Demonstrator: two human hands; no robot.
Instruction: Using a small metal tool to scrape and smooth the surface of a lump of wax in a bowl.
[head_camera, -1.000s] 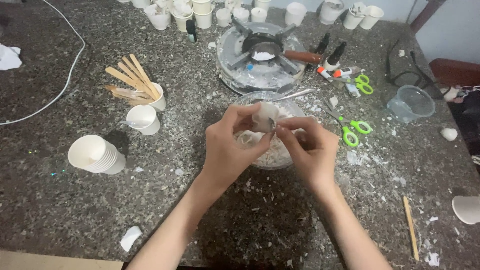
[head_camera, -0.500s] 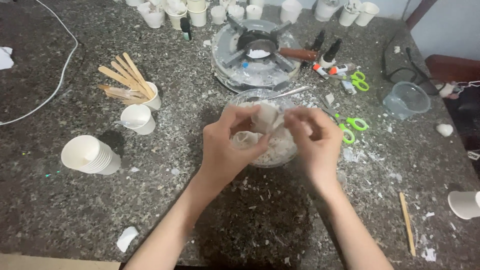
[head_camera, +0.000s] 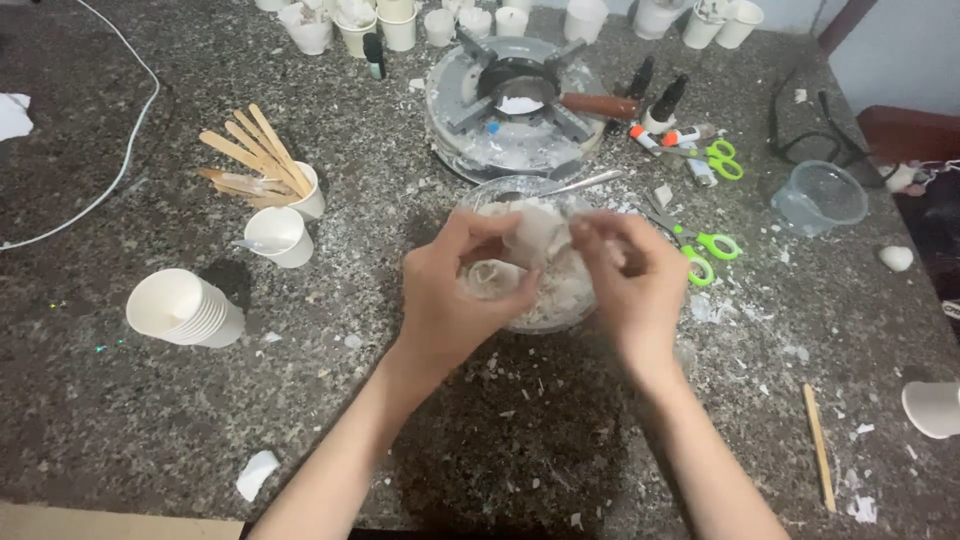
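Observation:
A clear glass bowl (head_camera: 540, 322) of white waxy chunks stands on the dark speckled countertop, a metal spoon (head_camera: 570, 186) resting in it at the far rim. Both my hands hover over the bowl. My left hand (head_camera: 450, 290) and my right hand (head_camera: 630, 280) together pinch a pale crumpled lump of wax (head_camera: 535, 235) between their fingertips, just above the bowl's contents. A second rounded white piece (head_camera: 492, 277) lies under my left fingers.
A round metal burner stand (head_camera: 515, 105) sits behind the bowl. Left: a stack of paper cups (head_camera: 185, 310), a single cup (head_camera: 280, 236), a cup of wooden sticks (head_camera: 262, 165). Right: green scissors (head_camera: 705, 242), a clear plastic cup (head_camera: 820, 197), a loose wooden stick (head_camera: 818, 447). White flakes litter the counter.
My hands stay over the bowl, fingers working the white lump; the right fingers have shifted slightly on it. The view has drifted a little.

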